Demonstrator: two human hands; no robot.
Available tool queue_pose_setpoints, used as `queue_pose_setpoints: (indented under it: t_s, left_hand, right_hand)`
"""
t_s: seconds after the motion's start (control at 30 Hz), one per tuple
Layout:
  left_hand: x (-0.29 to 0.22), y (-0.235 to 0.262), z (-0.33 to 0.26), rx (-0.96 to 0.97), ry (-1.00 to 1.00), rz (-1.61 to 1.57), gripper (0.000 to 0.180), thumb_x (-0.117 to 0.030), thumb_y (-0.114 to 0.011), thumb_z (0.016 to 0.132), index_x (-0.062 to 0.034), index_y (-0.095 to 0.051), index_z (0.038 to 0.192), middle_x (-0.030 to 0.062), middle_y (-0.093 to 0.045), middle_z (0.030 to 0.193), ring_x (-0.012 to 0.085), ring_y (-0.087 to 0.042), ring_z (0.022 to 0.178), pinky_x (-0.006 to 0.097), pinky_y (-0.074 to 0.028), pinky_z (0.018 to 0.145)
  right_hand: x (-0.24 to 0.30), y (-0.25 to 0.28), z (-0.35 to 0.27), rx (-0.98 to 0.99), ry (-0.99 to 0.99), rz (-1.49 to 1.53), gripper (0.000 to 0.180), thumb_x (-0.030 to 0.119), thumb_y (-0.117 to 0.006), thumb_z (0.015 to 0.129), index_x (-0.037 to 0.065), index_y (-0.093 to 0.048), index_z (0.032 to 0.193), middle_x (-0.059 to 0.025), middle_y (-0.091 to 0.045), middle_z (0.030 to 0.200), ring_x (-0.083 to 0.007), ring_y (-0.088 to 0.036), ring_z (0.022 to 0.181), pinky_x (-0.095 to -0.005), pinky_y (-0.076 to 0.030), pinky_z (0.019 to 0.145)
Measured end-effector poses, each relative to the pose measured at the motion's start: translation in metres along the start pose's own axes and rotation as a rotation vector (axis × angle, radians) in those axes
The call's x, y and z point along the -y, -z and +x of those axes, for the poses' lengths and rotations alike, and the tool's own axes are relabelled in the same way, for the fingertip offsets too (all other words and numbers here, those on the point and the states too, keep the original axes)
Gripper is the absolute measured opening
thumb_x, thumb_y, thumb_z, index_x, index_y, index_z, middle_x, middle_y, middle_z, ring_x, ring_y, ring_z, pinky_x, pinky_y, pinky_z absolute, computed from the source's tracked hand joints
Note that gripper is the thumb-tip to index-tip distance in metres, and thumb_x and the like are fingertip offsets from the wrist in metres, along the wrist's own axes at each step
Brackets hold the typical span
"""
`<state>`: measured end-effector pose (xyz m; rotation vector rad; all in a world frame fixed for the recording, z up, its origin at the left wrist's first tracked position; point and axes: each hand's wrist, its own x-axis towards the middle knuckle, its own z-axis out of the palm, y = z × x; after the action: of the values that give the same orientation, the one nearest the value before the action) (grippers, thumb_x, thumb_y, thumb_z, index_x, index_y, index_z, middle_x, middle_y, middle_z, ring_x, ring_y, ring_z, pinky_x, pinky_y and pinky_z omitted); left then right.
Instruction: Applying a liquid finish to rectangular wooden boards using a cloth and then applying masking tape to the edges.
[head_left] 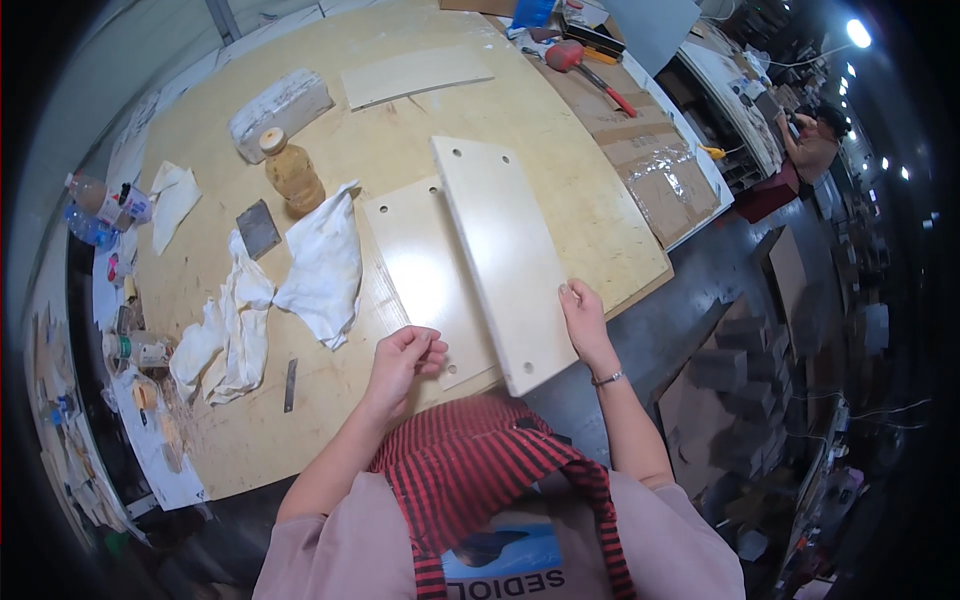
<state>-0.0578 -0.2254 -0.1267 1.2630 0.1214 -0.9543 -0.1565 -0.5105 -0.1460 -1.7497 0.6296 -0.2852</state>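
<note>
A pale drilled panel (505,258) lies tilted over a second flat panel (425,270) near the workbench's (560,130) front edge. The right hand (585,318) grips its right edge; the left hand (405,355) rests curled, holding nothing, on the lower panel. White rags (320,265) lie close left.

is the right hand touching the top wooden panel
Touching. The head view shows the right hand with its fingers on the right edge of the upper panel, which lies over the lower panel.
</note>
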Motion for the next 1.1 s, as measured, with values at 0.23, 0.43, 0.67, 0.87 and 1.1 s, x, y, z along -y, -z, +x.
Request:
queue_pose_setpoints:
  t_s: [0.23, 0.43, 0.67, 0.87, 1.1]
  left_hand:
    - [0.039, 0.029, 0.021, -0.209, -0.213, 0.209, 0.029, -0.009, -0.056, 0.093, 0.0024, -0.056, 0.12, 0.0076, -0.062, 0.11, 0.01, -0.057, 0.097, 0.024, -0.046, 0.083]
    - [0.043, 0.03, 0.022, -0.248, -0.247, 0.242, 0.043, -0.008, -0.056, 0.092, 0.0072, -0.047, 0.131, 0.0149, -0.058, 0.123, 0.019, -0.055, 0.111, 0.03, -0.042, 0.098]
    - [0.053, 0.027, 0.031, -0.208, -0.285, 0.312, 0.045, -0.006, -0.057, 0.09, 0.01, -0.046, 0.131, 0.0166, -0.057, 0.125, 0.0192, -0.055, 0.114, 0.03, -0.043, 0.098]
    - [0.054, 0.031, 0.03, -0.224, -0.335, 0.364, 0.044, -0.008, -0.062, 0.087, 0.0083, -0.051, 0.126, 0.0166, -0.061, 0.116, 0.0205, -0.06, 0.104, 0.03, -0.048, 0.09]
    - [0.042, 0.046, 0.028, -0.496, -0.595, 0.656, 0.032, -0.004, -0.057, 0.086, 0.0019, -0.057, 0.117, 0.0132, -0.063, 0.1, 0.0189, -0.059, 0.079, 0.029, -0.05, 0.075]
  right_hand:
    - [-0.01, -0.038, 0.021, -0.048, 0.125, -0.388, 0.033, 0.023, -0.06, 0.091, -0.009, -0.056, 0.098, -0.029, -0.062, 0.089, -0.0388, -0.062, 0.081, -0.0411, -0.048, 0.074]
    - [-0.002, -0.063, 0.014, 0.008, 0.074, -0.444, 0.033, 0.025, -0.059, 0.091, -0.006, -0.057, 0.101, -0.03, -0.063, 0.088, -0.0447, -0.061, 0.084, -0.0438, -0.048, 0.072]
    - [-0.006, -0.077, 0.0, -0.042, 0.084, -0.507, 0.029, 0.024, -0.061, 0.089, -0.003, -0.061, 0.099, -0.0266, -0.064, 0.089, -0.0447, -0.061, 0.083, -0.046, -0.048, 0.071]
    - [-0.002, -0.068, 0.003, -0.055, 0.178, -0.615, 0.022, 0.021, -0.063, 0.084, 0.001, -0.067, 0.094, -0.0183, -0.059, 0.099, -0.0355, -0.058, 0.091, -0.0406, -0.048, 0.078]
    - [0.001, -0.041, 0.084, -0.097, 0.159, -0.728, 0.026, 0.023, -0.063, 0.083, 0.002, -0.068, 0.099, -0.0195, -0.057, 0.105, -0.0355, -0.056, 0.1, -0.0414, -0.047, 0.086]
